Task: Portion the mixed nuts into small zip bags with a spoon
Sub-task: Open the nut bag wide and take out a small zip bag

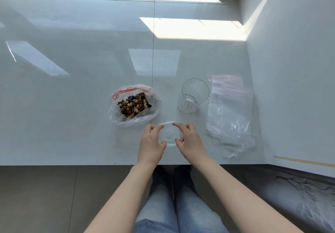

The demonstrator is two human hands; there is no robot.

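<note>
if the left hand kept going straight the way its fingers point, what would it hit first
Probably the big bag of mixed nuts, just beyond the left hand, which holds the small zip bag; depth is uncertain.

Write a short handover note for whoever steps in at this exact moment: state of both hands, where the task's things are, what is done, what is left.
Left hand and right hand both pinch one small zip bag at the table's near edge, holding its mouth open. It looks empty.
Big bag of mixed nuts lies open just beyond the left hand.
Ribbed glass stands beyond the right hand; I cannot make out a spoon.
Stack of spare zip bags lies right of the glass.
Done: one bag picked and opened. No filled bags in sight.
Left: find the spoon, scoop nuts in, seal, repeat with the stack.
</note>
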